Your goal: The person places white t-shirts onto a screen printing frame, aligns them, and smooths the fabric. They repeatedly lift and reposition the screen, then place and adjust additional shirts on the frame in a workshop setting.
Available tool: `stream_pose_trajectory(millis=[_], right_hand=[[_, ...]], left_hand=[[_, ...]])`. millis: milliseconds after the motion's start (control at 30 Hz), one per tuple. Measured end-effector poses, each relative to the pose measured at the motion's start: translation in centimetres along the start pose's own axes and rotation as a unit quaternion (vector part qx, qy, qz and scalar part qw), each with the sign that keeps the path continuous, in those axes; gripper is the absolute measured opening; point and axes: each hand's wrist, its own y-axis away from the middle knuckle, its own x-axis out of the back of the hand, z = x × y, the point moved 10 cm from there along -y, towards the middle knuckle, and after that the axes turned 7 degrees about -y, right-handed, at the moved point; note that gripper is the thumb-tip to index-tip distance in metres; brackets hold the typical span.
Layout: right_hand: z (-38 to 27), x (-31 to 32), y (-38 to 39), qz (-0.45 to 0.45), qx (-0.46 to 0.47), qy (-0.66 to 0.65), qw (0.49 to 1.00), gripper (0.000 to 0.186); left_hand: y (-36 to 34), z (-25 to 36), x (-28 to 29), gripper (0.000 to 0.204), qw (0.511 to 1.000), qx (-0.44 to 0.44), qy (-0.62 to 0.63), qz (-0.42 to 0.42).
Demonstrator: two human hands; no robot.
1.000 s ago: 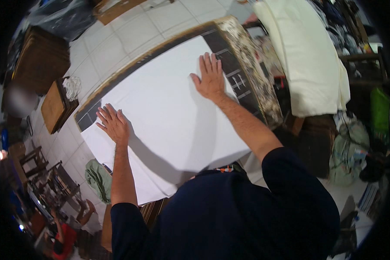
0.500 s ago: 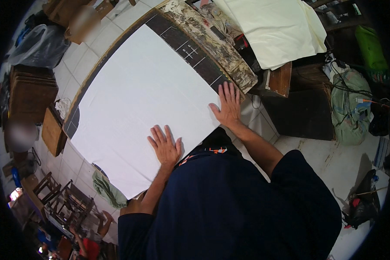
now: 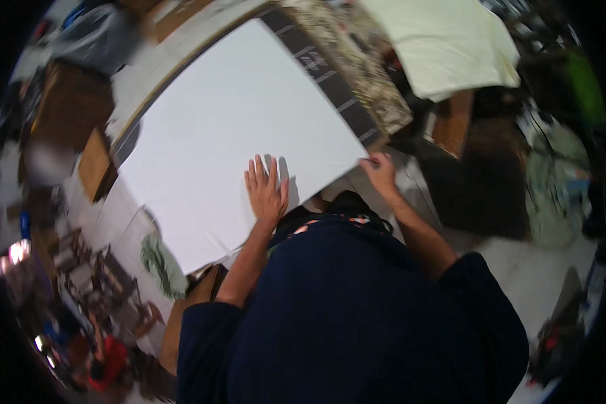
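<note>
Cloth [image 3: 222,114] lies spread before you on the dark board [image 3: 350,97], and both your arms reach up to it. Your left forearm slants up and to the right, with the left hand [image 3: 266,192] laid palm down on the near part, fingers pointing away from you. Your right forearm slants up and to the left, its elbow out to the side, bringing the right hand [image 3: 380,174] to the near right corner.

It is white and mostly flat, with a curved cut-in on its left side, where the board shows. Its near left corner reaches past the board, just beside a green bundle [image 3: 161,266].

Your left hand is stretched out flat, grasping nothing, its shadow falling on the white just to its right. Your right hand is curled, fingertips and thumb pinching the corner, though blur softens the detail.
</note>
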Motion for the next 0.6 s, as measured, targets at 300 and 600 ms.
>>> stream_pose_trajectory(millis=[300, 600], right_hand=[[2.4, -1.7, -2.1, -0.179, -0.086, -0.110, 0.974, 0.020], [2.8, -1.8, -2.4, -0.184, -0.116, -0.083, 0.973, 0.026]], left_hand=[[22.0, -22.0, 4.6, 0.073, 0.830, 0.518, -0.205, -0.015], [40.7, -31.8, 0.4, 0.073, 0.412, 0.737, 0.433, 0.317]])
